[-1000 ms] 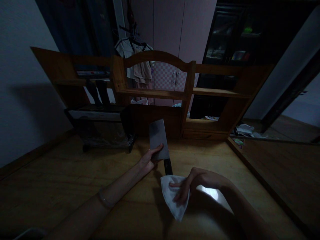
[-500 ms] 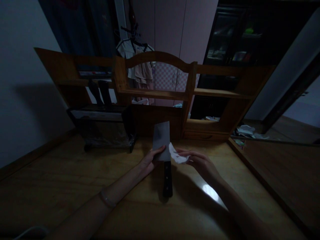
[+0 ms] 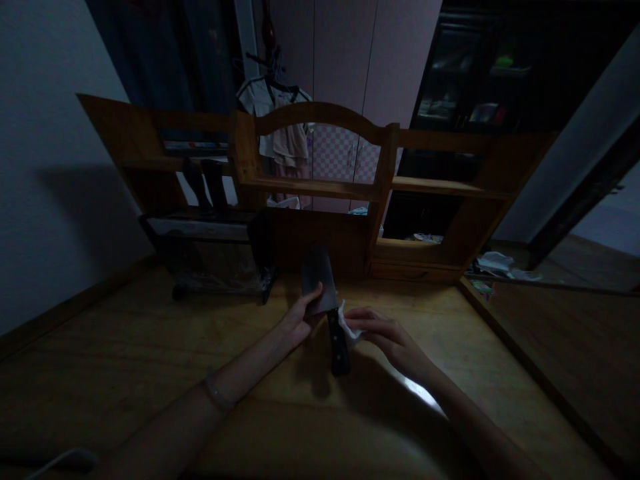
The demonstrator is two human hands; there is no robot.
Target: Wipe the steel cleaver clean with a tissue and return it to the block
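A cleaver (image 3: 323,293) with a broad grey blade and a black handle (image 3: 339,345) is held above the wooden tabletop (image 3: 150,360), blade pointing away from me. My left hand (image 3: 300,319) grips the blade near its base, thumb on the flat. My right hand (image 3: 383,333) pinches a crumpled white cloth (image 3: 346,321) against the right side of the blade, close to where the handle starts. The room is dim, so fine detail on the blade is lost.
A wooden shelf unit (image 3: 320,190) stands along the back of the table. At the back left is a dark knife rack (image 3: 210,233) with black handles sticking up. Clothes hang behind it. A white object (image 3: 65,460) pokes in at the bottom left.
My right hand lifted the cloth from the tabletop up to the blade and bunched it there. The cleaver tilted slightly, its blade now darker and lower.
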